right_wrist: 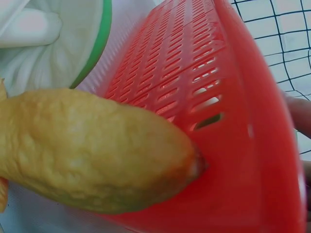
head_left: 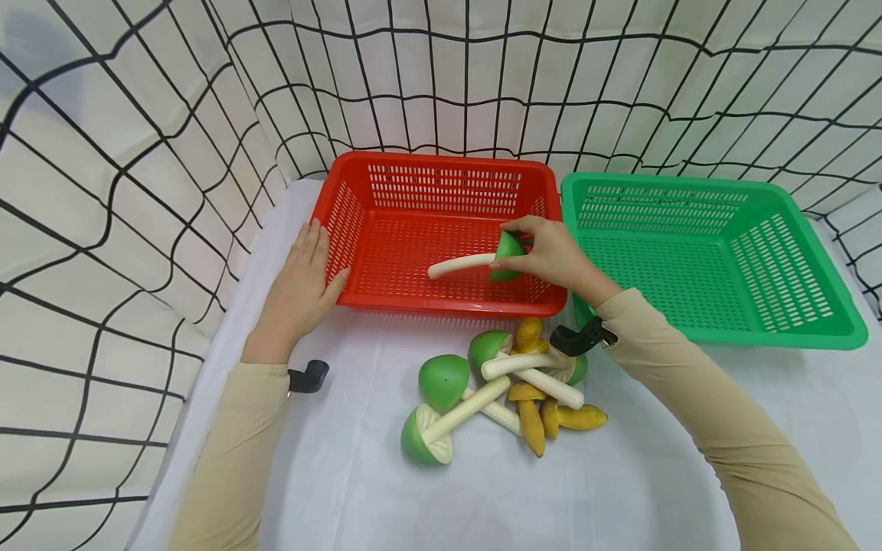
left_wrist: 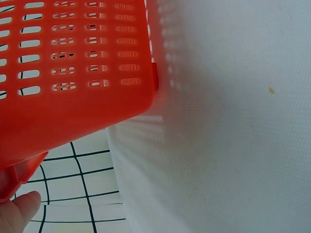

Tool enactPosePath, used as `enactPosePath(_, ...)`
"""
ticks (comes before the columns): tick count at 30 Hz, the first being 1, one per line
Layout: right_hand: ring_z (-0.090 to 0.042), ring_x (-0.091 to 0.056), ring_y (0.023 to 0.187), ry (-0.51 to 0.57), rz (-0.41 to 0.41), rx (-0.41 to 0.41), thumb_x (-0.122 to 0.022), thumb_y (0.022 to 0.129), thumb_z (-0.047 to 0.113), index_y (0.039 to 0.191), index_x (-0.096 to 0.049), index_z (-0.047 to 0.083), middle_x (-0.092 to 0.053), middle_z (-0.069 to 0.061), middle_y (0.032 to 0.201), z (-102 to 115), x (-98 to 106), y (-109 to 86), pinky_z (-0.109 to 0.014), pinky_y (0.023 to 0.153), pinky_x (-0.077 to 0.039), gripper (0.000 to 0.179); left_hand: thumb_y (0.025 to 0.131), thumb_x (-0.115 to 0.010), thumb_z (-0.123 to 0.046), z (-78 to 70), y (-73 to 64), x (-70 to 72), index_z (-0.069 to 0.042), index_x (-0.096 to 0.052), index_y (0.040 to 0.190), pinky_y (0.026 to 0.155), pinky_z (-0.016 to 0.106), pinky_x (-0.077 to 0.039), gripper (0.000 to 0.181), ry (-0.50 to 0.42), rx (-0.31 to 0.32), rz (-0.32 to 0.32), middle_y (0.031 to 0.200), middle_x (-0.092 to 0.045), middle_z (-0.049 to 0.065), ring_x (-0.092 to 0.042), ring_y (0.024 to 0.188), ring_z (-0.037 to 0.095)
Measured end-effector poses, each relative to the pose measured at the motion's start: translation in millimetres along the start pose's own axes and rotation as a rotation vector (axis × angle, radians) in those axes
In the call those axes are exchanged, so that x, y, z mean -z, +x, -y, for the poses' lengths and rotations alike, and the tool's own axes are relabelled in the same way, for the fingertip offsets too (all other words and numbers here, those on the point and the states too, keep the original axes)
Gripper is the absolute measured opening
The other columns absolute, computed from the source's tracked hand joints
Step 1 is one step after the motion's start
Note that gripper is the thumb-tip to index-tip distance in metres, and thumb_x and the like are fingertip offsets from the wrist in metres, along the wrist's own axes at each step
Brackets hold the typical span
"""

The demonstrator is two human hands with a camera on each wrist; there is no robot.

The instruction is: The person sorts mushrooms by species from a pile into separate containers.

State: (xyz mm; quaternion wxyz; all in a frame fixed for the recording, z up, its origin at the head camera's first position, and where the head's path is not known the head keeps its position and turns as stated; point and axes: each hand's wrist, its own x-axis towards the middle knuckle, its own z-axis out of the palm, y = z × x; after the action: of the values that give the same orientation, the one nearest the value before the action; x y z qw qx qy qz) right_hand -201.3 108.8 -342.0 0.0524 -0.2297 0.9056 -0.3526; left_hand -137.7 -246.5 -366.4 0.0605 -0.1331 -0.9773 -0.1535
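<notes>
Inside the right part of the red basket (head_left: 441, 306), my right hand (head_left: 554, 252) pinches the green cap of a toy mushroom (head_left: 508, 260). Its long pale stem points left above the basket floor; whether it touches the floor I cannot tell. My left hand (head_left: 296, 287) lies with straight fingers against the basket's left rim. In the left wrist view only a thumb (left_wrist: 26, 206) shows beside the red rim. Several green-capped mushrooms (head_left: 443, 381) and yellow mushrooms (head_left: 530, 421) lie heaped in front. One yellow mushroom (right_wrist: 97, 150) fills much of the right wrist view.
A green basket (head_left: 717, 334) stands directly right of the red one. Black wire grid (head_left: 448, 99) over white cloth rises behind and on the left. White cloth (head_left: 482, 505) covers the table.
</notes>
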Motion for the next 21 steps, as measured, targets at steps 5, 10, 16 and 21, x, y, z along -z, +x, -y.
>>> enactPosePath(5, -0.028, -0.059, 0.102, -0.013, 0.015, -0.002, -0.079, 0.077, 0.024, 0.127, -0.055, -0.004, -0.06, -0.018, 0.119, -1.3, -1.0, 0.4, -0.041, 0.084, -0.051, 0.062, 0.099, -0.039, -0.03, -0.5, 0.8, 0.3, 0.014, -0.015, 0.144, 0.115, 0.04, -0.005, 0.068, -0.002, 0.0, -0.002, 0.152, -0.01, 0.028, -0.005, 0.142, 0.038)
enactPosePath(10, -0.027, -0.058, 0.099, -0.026, 0.033, 0.002, -0.078, 0.077, 0.023, 0.126, -0.056, -0.005, -0.061, -0.017, 0.116, -1.1, -2.5, 0.9, -0.04, 0.083, -0.051, 0.06, 0.099, -0.039, -0.029, -1.4, 0.9, 0.3, 0.015, -0.016, 0.143, 0.115, 0.04, -0.005, 0.067, -0.006, -0.008, -0.007, 0.152, -0.011, 0.029, -0.006, 0.142, 0.039)
enactPosePath(16, -0.026, -0.058, 0.096, -0.043, 0.044, 0.007, -0.078, 0.078, 0.02, 0.124, -0.058, -0.005, -0.063, -0.016, 0.111, -1.5, -4.0, 1.3, -0.039, 0.081, -0.051, 0.056, 0.099, -0.04, -0.029, -1.5, 0.6, 0.1, 0.015, -0.016, 0.143, 0.115, 0.04, -0.005, 0.067, -0.008, -0.008, -0.007, 0.152, -0.011, 0.029, -0.006, 0.142, 0.038)
enactPosePath(21, -0.026, -0.058, 0.097, -0.052, 0.055, 0.006, -0.078, 0.078, 0.021, 0.124, -0.058, -0.004, -0.063, -0.015, 0.111, -1.3, -4.3, 1.5, -0.039, 0.083, -0.051, 0.056, 0.099, -0.04, -0.029, -1.4, 0.3, 0.3, 0.015, -0.016, 0.143, 0.115, 0.04, -0.005, 0.067, -0.013, -0.005, -0.007, 0.152, -0.011, 0.029, -0.006, 0.142, 0.038)
